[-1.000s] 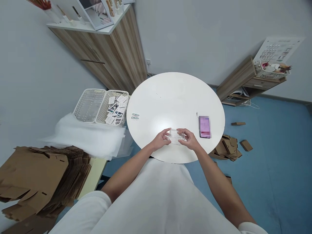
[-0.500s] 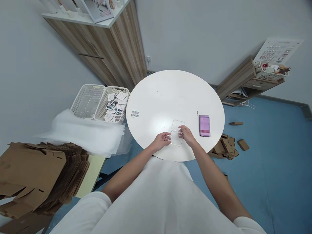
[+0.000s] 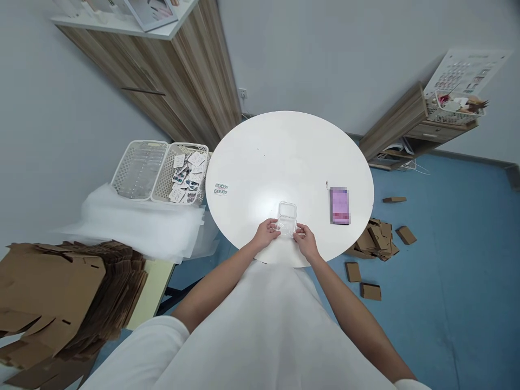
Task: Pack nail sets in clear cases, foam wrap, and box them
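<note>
clear plastic case point(image 3: 286, 219), lid lying open, at table point(image 3: 284, 151) near edge. left hand point(image 3: 266, 234) and right hand point(image 3: 305, 241) each pinch 1 near corner. Likely light, thin, slippery, crackable; best gripped by rims.

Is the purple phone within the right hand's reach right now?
Probably yes: the purple phone lies close beside the right hand, only bare table between, though that hand holds the clear case.
</note>
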Available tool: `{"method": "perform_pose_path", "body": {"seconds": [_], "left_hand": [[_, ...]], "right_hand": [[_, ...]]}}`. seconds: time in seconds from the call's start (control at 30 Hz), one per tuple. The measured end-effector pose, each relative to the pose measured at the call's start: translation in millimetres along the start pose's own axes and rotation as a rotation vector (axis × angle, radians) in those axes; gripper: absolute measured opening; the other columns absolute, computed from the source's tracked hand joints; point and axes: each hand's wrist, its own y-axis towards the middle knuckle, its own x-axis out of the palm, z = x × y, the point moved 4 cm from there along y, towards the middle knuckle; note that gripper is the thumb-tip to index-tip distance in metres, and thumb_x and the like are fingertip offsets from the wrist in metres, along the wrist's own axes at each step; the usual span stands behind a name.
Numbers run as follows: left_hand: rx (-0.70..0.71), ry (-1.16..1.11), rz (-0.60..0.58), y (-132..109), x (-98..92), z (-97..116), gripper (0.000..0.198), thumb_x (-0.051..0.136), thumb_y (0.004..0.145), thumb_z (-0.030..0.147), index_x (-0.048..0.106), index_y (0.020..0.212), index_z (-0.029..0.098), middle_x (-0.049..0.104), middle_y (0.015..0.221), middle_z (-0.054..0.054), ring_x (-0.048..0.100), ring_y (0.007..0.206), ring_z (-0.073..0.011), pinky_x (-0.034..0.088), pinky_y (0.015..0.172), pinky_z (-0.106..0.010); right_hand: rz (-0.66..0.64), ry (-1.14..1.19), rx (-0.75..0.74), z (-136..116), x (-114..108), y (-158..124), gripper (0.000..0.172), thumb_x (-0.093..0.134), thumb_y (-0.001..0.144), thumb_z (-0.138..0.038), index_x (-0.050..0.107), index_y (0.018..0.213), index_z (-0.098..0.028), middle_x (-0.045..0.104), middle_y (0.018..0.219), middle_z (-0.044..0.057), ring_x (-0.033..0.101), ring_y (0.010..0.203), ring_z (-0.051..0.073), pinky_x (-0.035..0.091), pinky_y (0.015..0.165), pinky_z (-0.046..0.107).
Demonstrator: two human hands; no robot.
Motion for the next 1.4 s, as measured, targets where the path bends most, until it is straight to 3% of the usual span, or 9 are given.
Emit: {"method": "perform_pose_path", "body": {"seconds": [0.2,0.4,0.57,0.73,1.0,1.2,1.3,1.4], "left_hand": [[0.026,0.312,0.151,9.5,-6.1,-8.6,0.041,0.063,0.065,0.014,0.054,0.105,0.018,0.052,0.094,-0.004,0.051,0.068,-0.0094,0.043,0.075,-0.030],[0.060,0.494,0.183,6.9,-5.9,-3.0,0.041,0.060,0.068,0.019,0.052,0.109,0.016,0.049,0.101,-0.008,0.049,0.082,-0.0158,0.038,0.081,-0.032],[0.041,0.467,0.183,1.4,-3.7,-7.3,0.047,0.059,0.067,0.019,0.048,0.113,0.015,0.050,0.099,-0.007,0.049,0.082,-0.0144,0.039,0.078,-0.029],[0.064,0.414,0.157,7.4,-0.8,-5.8,0.036,0.057,0.066,0.013,0.054,0.102,0.015,0.055,0.093,-0.005,0.050,0.082,-0.0142,0.041,0.074,-0.027],[0.042,0.356,0.193,12.0,-1.9,-6.6,0.047,0.057,0.068,0.010,0.048,0.114,0.017,0.055,0.105,-0.008,0.052,0.092,-0.0153,0.044,0.079,-0.028],[0.034,0.333,0.157,8.1,-2.7,-10.8,0.049,0.057,0.071,0.013,0.044,0.118,0.017,0.052,0.111,-0.010,0.051,0.098,-0.0160,0.044,0.082,-0.030],[0.032,0.328,0.128,6.2,-6.5,-12.4,0.050,0.059,0.071,0.015,0.043,0.119,0.017,0.052,0.111,-0.011,0.052,0.097,-0.0166,0.045,0.080,-0.031],[0.034,0.332,0.100,2.9,-17.8,-11.9,0.045,0.058,0.072,0.018,0.046,0.116,0.018,0.052,0.112,-0.010,0.053,0.095,-0.0162,0.046,0.079,-0.030]], "right_hand": [[-0.003,-0.042,0.050,9.7,8.5,11.8,0.040,0.051,0.066,-0.031,0.048,0.105,-0.021,0.054,0.083,0.002,0.056,0.061,0.012,0.050,0.060,0.031],[0.051,-0.150,-0.033,13.4,9.0,7.7,0.047,0.055,0.063,-0.033,0.050,0.109,-0.020,0.055,0.092,0.005,0.056,0.064,0.014,0.049,0.066,0.035],[0.037,-0.147,0.005,9.7,12.1,-0.7,0.052,0.054,0.065,-0.032,0.046,0.115,-0.019,0.053,0.103,0.009,0.058,0.071,0.015,0.048,0.074,0.036],[0.012,-0.109,0.080,0.7,15.2,4.5,0.053,0.053,0.065,-0.029,0.046,0.117,-0.017,0.053,0.109,0.010,0.058,0.082,0.017,0.044,0.081,0.035],[0.038,-0.079,0.128,-4.0,12.8,10.4,0.055,0.054,0.065,-0.029,0.046,0.118,-0.016,0.054,0.109,0.009,0.057,0.084,0.016,0.044,0.080,0.031],[0.080,-0.050,0.109,-1.8,14.6,8.1,0.052,0.053,0.065,-0.030,0.046,0.115,-0.018,0.052,0.107,0.008,0.056,0.079,0.014,0.045,0.075,0.030],[0.141,-0.059,0.103,-3.4,13.3,4.3,0.051,0.052,0.066,-0.031,0.046,0.114,-0.018,0.052,0.104,0.008,0.054,0.076,0.013,0.045,0.072,0.029],[0.287,-0.081,0.055,-11.4,11.6,-1.9,0.044,0.049,0.069,-0.031,0.046,0.111,-0.018,0.052,0.097,0.006,0.049,0.067,0.011,0.044,0.067,0.027]]}}
